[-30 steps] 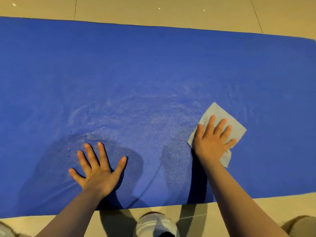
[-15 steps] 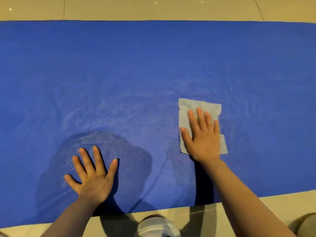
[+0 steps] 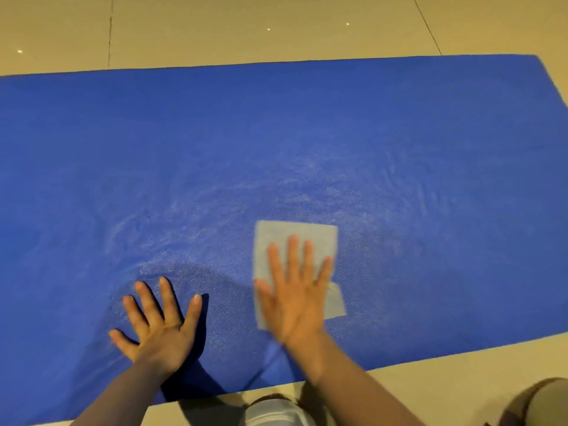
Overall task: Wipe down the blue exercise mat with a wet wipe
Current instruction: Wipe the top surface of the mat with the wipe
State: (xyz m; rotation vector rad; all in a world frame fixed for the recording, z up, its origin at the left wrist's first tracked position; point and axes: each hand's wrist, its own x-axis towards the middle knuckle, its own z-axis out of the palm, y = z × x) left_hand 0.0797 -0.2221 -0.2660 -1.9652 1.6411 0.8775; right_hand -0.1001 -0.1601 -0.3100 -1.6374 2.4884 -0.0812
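The floor [image 3: 276,26] is pale tile, and across it the mat [image 3: 276,133] stretches with its long axis running nine to three, filling the frame from the left edge to its end at upper right. A damp sheen arcs over the middle and near part of the mat; the band toward twelve looks dry, so I judge the wiping part done. Left hand [image 3: 156,330] lies at seven o'clock, fingers straight and spread, pressing bare mat, holding nothing. Right hand [image 3: 295,296] sits at six, flat with fingers straight, pinning the wipe [image 3: 295,235] against the mat. The wipe lies under and just beyond those fingers toward twelve, a corner peeking at its four o'clock. Right hand alone touches it, so the next sweep is its job, probably out toward twelve or three.
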